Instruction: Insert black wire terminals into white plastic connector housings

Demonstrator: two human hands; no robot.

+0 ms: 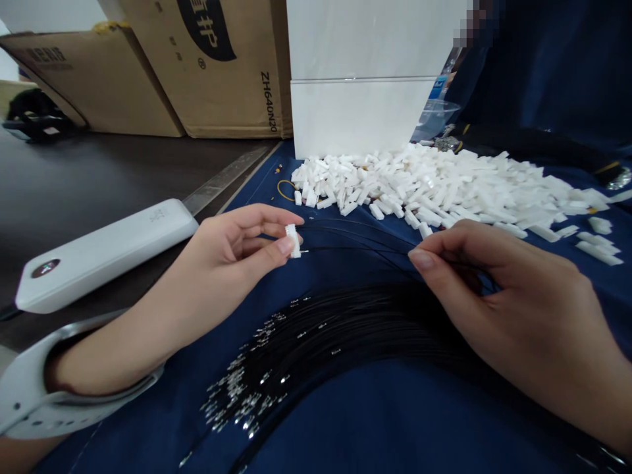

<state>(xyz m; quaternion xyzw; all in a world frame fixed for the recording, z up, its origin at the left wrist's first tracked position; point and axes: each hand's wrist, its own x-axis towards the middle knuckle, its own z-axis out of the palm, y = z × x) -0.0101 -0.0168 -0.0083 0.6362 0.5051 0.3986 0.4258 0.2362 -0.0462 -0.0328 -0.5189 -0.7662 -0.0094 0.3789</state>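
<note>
Between thumb and fingers, my left hand (247, 245) pinches a small white connector housing (293, 241). A few thin black wires (355, 227) run from the housing across to the right. My right hand (513, 289) is closed, with thumb and forefinger pinching a black wire whose silvery terminal end lies at the housing's lower edge; whether it sits inside I cannot tell. Below both hands a thick bundle of black wires (345, 329) with shiny crimped terminals curves over the dark blue cloth (375, 415).
A heap of white connector housings (434, 184) lies behind my hands, before a white box (365, 112). Cardboard boxes (217, 85) stand at the back left. A white power bank-like device (108, 253) rests on the dark table (123, 171). A clear plastic cup (434, 115) is behind the heap.
</note>
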